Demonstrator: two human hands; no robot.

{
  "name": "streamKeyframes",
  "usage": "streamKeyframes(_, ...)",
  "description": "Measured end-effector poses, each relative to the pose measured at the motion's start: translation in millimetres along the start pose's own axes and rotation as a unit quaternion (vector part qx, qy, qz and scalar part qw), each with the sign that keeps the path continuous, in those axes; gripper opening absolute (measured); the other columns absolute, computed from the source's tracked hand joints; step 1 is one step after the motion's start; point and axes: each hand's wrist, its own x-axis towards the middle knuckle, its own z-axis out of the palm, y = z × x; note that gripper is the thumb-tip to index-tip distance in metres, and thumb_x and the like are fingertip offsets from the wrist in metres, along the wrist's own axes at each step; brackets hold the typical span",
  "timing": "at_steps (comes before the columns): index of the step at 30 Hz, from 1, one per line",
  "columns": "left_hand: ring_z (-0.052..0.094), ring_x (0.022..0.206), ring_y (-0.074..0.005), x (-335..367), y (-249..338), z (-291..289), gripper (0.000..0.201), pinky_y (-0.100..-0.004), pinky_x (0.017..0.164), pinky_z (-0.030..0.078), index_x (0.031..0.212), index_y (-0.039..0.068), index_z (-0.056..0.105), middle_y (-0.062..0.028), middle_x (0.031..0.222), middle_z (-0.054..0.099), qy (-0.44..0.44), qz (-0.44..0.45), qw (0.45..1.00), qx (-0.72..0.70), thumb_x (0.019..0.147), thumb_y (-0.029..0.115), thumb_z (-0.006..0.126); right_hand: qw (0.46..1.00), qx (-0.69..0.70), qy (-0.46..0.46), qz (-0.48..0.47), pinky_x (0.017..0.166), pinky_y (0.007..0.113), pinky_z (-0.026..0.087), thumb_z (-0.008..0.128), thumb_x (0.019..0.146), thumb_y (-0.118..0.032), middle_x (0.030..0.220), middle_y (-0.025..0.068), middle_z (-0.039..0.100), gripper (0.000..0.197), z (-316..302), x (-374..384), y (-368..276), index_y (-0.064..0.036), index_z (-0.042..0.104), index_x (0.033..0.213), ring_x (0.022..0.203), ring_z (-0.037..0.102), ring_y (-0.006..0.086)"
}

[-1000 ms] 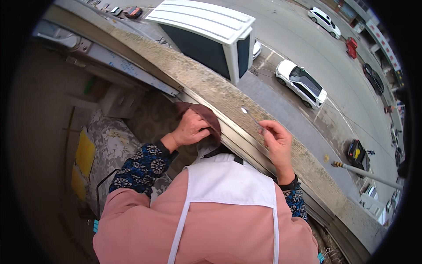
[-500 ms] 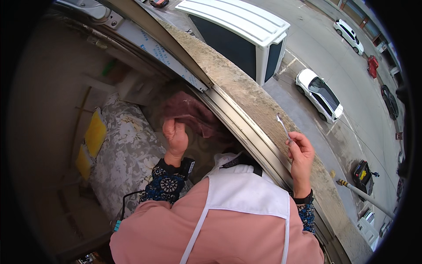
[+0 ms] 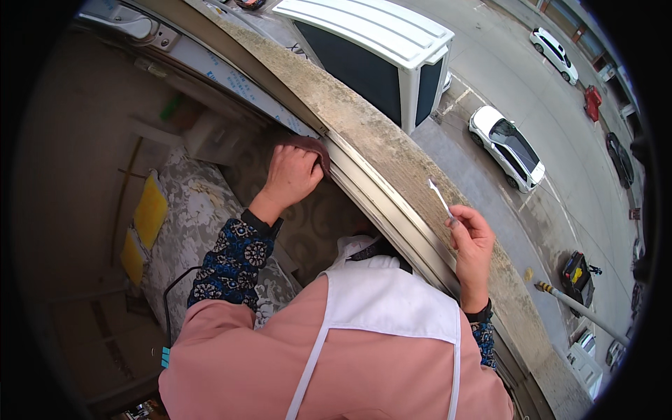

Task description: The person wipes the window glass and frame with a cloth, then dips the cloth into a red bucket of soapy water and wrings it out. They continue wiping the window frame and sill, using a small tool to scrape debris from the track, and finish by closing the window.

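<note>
My left hand (image 3: 290,175) is closed on a bunched dark maroon cloth (image 3: 316,148), which touches the inner edge of the window frame where the sash meets the sill track. The metal window track (image 3: 385,199) runs diagonally between my two hands. Over the outer ledge, my right hand (image 3: 474,248) pinches a thin, pale stick-like tool (image 3: 439,196) between thumb and fingers. Its far end is bent or forked and points up and away from me. What kind of tool it is I cannot make out.
The sliding sash (image 3: 238,80) covers the far left of the opening. A rough concrete ledge (image 3: 364,133) lies outside, with a white-roofed structure (image 3: 371,35) beyond it. Parked cars (image 3: 507,147) stand below. Indoors there is a floral-covered bed (image 3: 189,217) with yellow cushions (image 3: 150,210).
My left hand has moved up and right, bringing the hanging cloth bunched against the window frame. My right hand has shifted slightly left, still pinching the tool.
</note>
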Motion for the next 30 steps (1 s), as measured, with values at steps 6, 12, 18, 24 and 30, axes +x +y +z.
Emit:
streamKeyframes(6, 0.059, 0.099, -0.0337, -22.5, 7.7, 26.3, 0.016, -0.0434, 0.092, 0.045, 0.094, 0.011, 0.071, -0.0113, 0.101, 0.067, 0.134, -0.095, 0.966, -0.199, 0.079, 0.015, 0.067, 0.997, -0.045, -0.048, 0.049, 0.062, 0.017, 0.039, 0.06, 0.095, -0.001, 0.09, -0.0032, 0.064, 0.019, 12.2, 1.0, -4.6, -0.0003, 0.068, 0.113, 0.071, 0.051, 0.0014)
streamKeyframes(12, 0.062, 0.104, -0.0186, -63.0, 32.1, 66.6, 0.022, -0.0306, 0.094, 0.049, 0.116, 0.003, 0.066, -0.0058, 0.116, 0.067, 0.264, -0.283, 0.54, -0.747, 0.099, 0.005, 0.051, 0.98, -0.152, -0.12, -0.04, 0.07, 0.024, 0.046, 0.058, 0.094, 0.0, 0.088, 0.0008, 0.062, 0.02, 43.1, 9.9, -21.6, -0.0007, 0.068, 0.111, 0.077, 0.058, 0.0089)
streamKeyframes(18, 0.062, 0.108, -0.0166, -77.3, 20.9, 58.2, 0.03, -0.0308, 0.097, 0.049, 0.129, 0.001, 0.058, -0.0066, 0.121, 0.065, 0.249, -0.304, 0.46, -0.796, 0.106, 0.012, 0.044, 0.902, -0.33, -0.172, -0.219, 0.075, 0.036, 0.052, 0.058, 0.088, 0.001, 0.094, 0.0145, 0.064, 0.023, 112.0, 68.1, -15.7, -0.0058, 0.069, 0.107, 0.083, 0.065, 0.0306)
streamKeyframes(24, 0.062, 0.108, -0.0159, -84.6, 10.7, 53.5, 0.032, -0.0296, 0.096, 0.049, 0.128, 0.001, 0.059, -0.0053, 0.121, 0.065, 0.204, -0.296, 0.447, -0.819, 0.108, 0.018, 0.042, 0.84, -0.423, -0.171, -0.292, 0.073, 0.044, 0.054, 0.057, 0.083, 0.004, 0.099, 0.0138, 0.064, 0.03, 164.8, 83.3, 0.5, -0.0085, 0.068, 0.108, 0.087, 0.065, 0.0368)
streamKeyframes(30, 0.062, 0.111, -0.0156, -93.2, -3.8, 55.9, 0.031, -0.0294, 0.097, 0.049, 0.128, 0.001, 0.06, -0.0055, 0.122, 0.066, 0.175, -0.302, 0.442, -0.826, 0.107, 0.017, 0.043, 0.791, -0.494, -0.15, -0.329, 0.071, 0.043, 0.053, 0.06, 0.076, 0.005, 0.095, 0.0124, 0.061, 0.034, 189.7, 83.7, 13.2, -0.0084, 0.068, 0.107, 0.084, 0.063, 0.0349)
